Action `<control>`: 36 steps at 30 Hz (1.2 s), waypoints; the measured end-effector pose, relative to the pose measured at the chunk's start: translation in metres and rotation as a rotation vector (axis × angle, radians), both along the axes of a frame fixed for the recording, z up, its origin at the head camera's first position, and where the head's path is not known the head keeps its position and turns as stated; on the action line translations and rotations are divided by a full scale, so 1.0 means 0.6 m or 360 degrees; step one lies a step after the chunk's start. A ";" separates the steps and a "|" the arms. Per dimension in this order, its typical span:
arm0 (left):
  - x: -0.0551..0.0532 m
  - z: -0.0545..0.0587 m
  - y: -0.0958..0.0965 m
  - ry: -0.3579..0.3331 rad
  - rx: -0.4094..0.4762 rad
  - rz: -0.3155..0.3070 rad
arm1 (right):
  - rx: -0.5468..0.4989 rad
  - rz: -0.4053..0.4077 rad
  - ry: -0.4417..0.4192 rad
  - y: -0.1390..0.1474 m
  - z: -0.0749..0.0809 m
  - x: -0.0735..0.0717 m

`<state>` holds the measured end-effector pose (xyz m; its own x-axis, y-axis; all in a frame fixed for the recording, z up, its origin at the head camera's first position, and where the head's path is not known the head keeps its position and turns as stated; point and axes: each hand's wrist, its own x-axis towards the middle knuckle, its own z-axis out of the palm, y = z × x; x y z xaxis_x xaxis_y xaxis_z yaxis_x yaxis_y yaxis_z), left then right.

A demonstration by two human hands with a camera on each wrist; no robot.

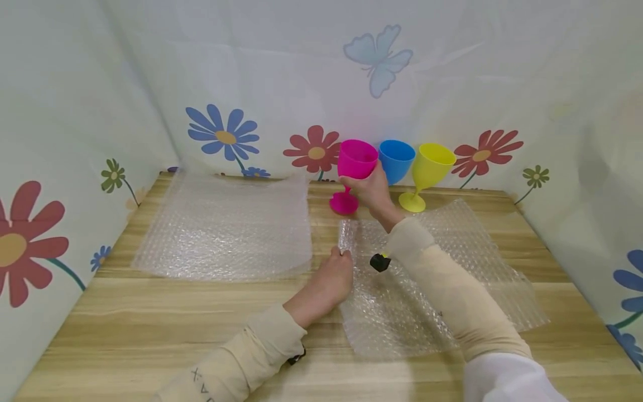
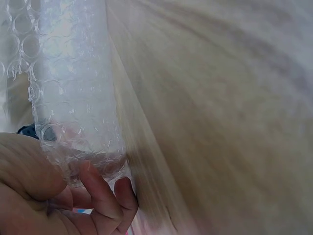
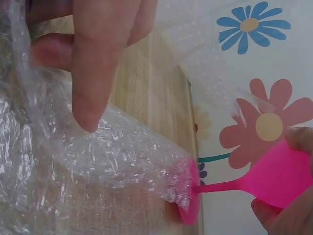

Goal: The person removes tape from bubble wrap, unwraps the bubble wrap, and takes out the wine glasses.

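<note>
My right hand (image 1: 373, 192) grips a pink plastic goblet (image 1: 356, 159) around the lower part of its bowl. The goblet's round foot is near the table's back edge, and in the right wrist view a bubble wrap corner overlaps it. With curled fingers, my left hand (image 1: 329, 279) pinches the left edge of the right-hand bubble wrap sheet (image 1: 392, 329). That edge is folded or rolled into a narrow strip, also seen in the left wrist view as clear bubble wrap (image 2: 78, 93) between thumb and fingers. My right forearm covers part of this sheet.
A blue goblet (image 1: 397, 159) and a yellow goblet (image 1: 429, 167) stand right of the pink one, against the back cloth. Another bubble wrap sheet (image 1: 236, 229) lies flat on the left of the wooden table (image 1: 166, 329). Flower-printed cloth (image 1: 281, 72) encloses the back and sides.
</note>
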<state>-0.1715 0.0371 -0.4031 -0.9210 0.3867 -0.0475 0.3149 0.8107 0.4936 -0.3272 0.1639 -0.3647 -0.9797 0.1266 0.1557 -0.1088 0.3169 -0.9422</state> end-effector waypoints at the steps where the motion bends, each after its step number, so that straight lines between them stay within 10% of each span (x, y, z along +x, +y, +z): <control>1: -0.001 0.000 0.000 -0.0010 0.0001 0.0002 | 0.0002 -0.0001 -0.0010 -0.001 -0.002 -0.002; 18: 0.009 0.000 -0.017 0.0096 0.0124 -0.0055 | 0.0108 0.0010 0.0044 -0.007 -0.013 -0.015; 36: 0.035 0.076 -0.066 -0.0140 0.0288 -0.0084 | 0.0125 -0.0013 0.0019 -0.004 -0.012 -0.014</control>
<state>-0.1504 -0.0027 -0.3573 -0.8947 0.4435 -0.0523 0.3036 0.6899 0.6572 -0.3358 0.1612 -0.3722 -0.9766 0.1212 0.1774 -0.1173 0.3909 -0.9129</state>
